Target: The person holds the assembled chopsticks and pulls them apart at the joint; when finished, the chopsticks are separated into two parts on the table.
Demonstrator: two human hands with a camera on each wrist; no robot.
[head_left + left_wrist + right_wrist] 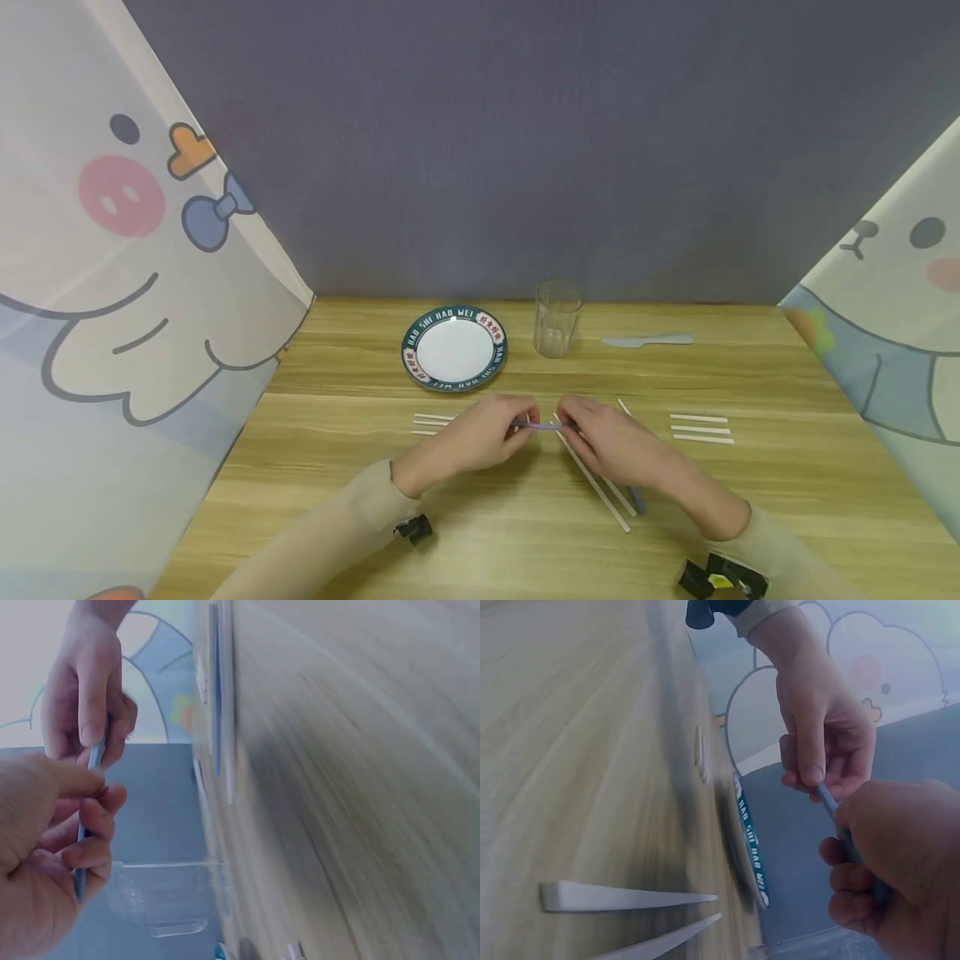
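Observation:
In the head view, my left hand [487,429] and right hand [615,442] meet over the middle of the table. Between them they hold a blue-grey chopstick [546,426] above the wood. The left wrist view shows the left fingers curled round one stretch of it, while the right thumb and fingers pinch the other. From the right wrist, both hands appear on the same chopstick [829,801], close together. Below the right hand lie white chopsticks [592,479], slanted on the table, with another blue chopstick [638,500] partly hidden by that hand.
Behind the hands stand a green-rimmed plate [455,312] and a clear glass [557,321], with a pale knife [648,340] lying to their right. White chopsticks [432,415] lie partly behind the left hand, and three short white sticks [701,429] lie at right. A grey partition [525,150] rises behind.

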